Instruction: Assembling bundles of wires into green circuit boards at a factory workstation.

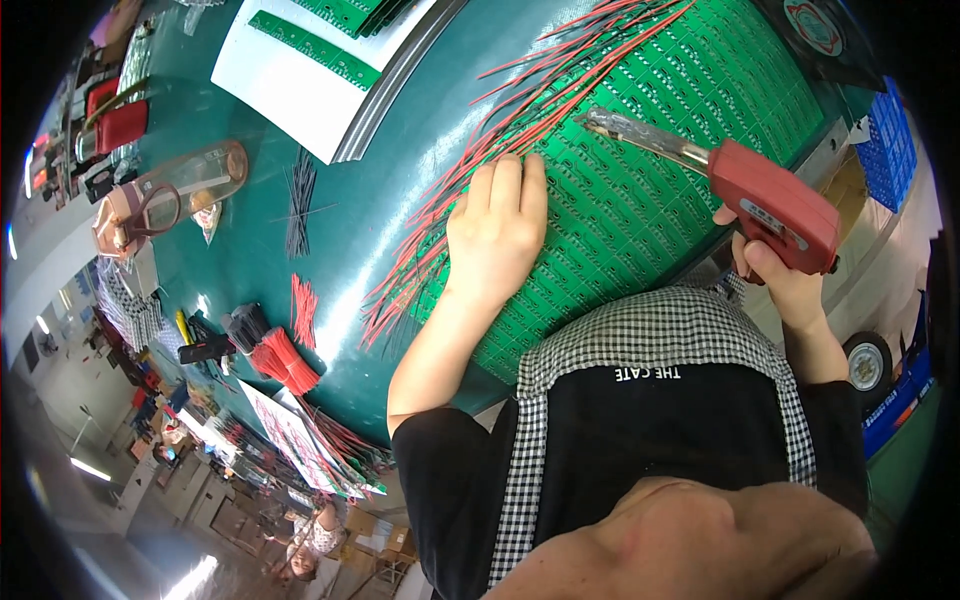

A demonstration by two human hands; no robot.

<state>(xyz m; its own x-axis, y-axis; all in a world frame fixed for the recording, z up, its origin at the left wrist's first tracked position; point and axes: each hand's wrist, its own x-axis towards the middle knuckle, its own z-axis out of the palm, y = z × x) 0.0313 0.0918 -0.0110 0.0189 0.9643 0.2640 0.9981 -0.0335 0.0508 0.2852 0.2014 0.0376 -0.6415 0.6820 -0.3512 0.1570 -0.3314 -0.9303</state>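
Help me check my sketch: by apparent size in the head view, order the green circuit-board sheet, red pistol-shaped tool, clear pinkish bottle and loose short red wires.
1. Green circuit-board sheet
2. Red pistol-shaped tool
3. Clear pinkish bottle
4. Loose short red wires

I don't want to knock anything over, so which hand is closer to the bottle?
Left. Your left hand lies over the green circuit boards, to the right of the bottle; your right hand, gripping the red gun-shaped tool, is farther right.
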